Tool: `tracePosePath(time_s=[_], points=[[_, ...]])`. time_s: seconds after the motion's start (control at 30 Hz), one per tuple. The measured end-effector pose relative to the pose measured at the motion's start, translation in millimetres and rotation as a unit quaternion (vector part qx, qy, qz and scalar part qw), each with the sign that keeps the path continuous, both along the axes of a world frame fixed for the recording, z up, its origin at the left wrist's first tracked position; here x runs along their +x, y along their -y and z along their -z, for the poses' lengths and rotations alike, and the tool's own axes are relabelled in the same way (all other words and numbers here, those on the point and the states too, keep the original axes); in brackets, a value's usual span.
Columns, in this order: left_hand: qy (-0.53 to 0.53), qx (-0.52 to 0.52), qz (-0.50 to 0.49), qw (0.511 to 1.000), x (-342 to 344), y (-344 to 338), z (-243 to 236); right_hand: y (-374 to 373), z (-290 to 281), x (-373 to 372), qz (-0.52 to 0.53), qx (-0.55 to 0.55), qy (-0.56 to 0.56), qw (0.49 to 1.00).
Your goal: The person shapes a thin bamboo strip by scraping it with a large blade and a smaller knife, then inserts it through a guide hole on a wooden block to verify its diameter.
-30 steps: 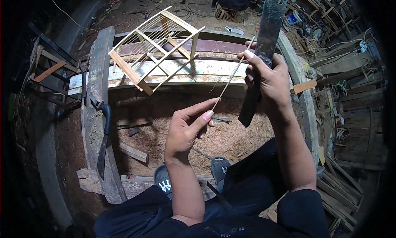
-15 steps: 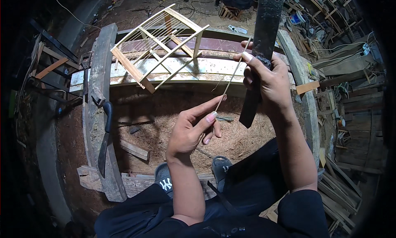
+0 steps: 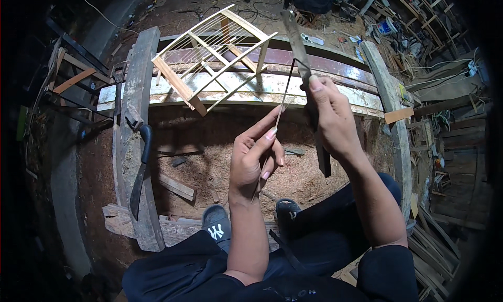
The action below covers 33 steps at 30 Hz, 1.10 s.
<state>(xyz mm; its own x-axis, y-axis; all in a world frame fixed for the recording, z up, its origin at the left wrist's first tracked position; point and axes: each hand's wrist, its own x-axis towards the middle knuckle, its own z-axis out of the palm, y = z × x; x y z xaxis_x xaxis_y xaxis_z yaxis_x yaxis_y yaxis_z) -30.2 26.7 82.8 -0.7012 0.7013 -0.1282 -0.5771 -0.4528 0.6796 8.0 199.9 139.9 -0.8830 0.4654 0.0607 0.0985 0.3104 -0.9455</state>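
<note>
My left hand [image 3: 255,155] pinches a thin light stick [image 3: 286,92] between thumb and fingers, its lower end running down past the palm. The stick slants up to the right, and its top end is near the edge of a dark, flat metal bar [image 3: 297,42]; I cannot tell whether they touch. My right hand [image 3: 334,116] grips that bar around its middle, thumb on the upper side, with the narrower end pointing down. Beyond both hands, a wooden frame strung with thin rods [image 3: 175,84] rests tilted on the bench plank [image 3: 272,84].
A curved knife with a black handle [image 3: 147,144] lies on the left beam [image 3: 137,82]. A small wood piece [image 3: 398,115] rests on the right beam [image 3: 387,87]. Shavings and a wood block [image 3: 178,188] cover the ground between. Scrap strips [image 3: 429,255] are heaped at right.
My right hand and the bar have moved lower and left, and the bar has turned so its edge shows more. Right fingers no longer hold the stick's upper end. The view shifted slightly.
</note>
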Motion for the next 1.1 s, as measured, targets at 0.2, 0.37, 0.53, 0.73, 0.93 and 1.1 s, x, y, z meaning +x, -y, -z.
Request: tracePosePath(time_s=[0.2,0.37,0.53,0.73,0.93,1.1], points=[[0.034,0.087,-0.014,0.995,-1,4,9,14,1,-1,-0.008,0.095,-0.054,0.994],[0.081,0.122,-0.058,0.987,0,3,12,27,9,1,0.016,0.052,-0.111,0.992],[0.192,0.145,-0.079,0.967,3,8,7,42,19,9,-0.008,0.167,-0.149,0.975],[0.185,0.267,-0.079,0.942,3,6,14,59,19,23,-0.041,0.252,-0.155,0.954],[0.246,0.207,-0.136,0.937,0,11,14,66,19,32,-0.104,0.272,-0.134,0.947],[0.237,0.193,-0.135,0.943,-1,14,16,71,20,33,-0.104,0.263,-0.142,0.949]])
